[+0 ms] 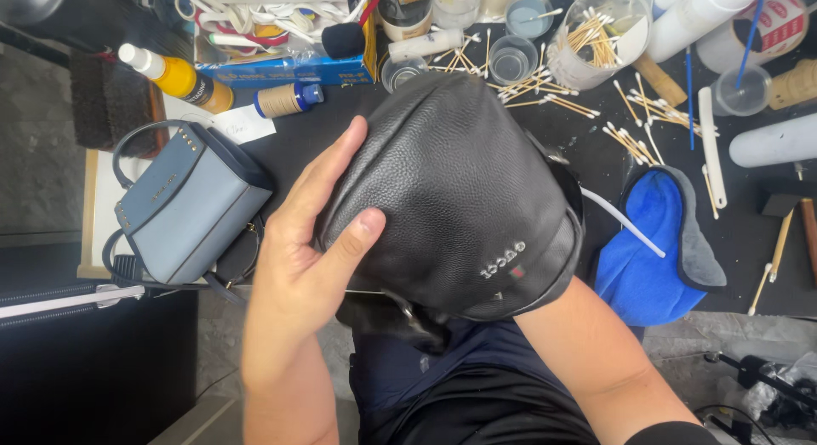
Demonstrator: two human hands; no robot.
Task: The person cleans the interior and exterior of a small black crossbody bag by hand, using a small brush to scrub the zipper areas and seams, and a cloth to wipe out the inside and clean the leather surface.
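Note:
A black pebbled-leather bag (451, 190) is held up over the edge of a dark worktable (596, 156). My left hand (311, 232) grips its left side, fingers spread over the leather and thumb pressed on the front. My right forearm goes up into the bag from below, so my right hand is hidden inside it. A small metal emblem sits low on the bag's front.
A light blue handbag (183, 202) stands at the left. A blue cloth (651, 249) lies at the right beside a white strip. Cotton swabs (630, 122), jars, a yellow bottle (174, 75), a thread spool, a brush and tubes crowd the table's back.

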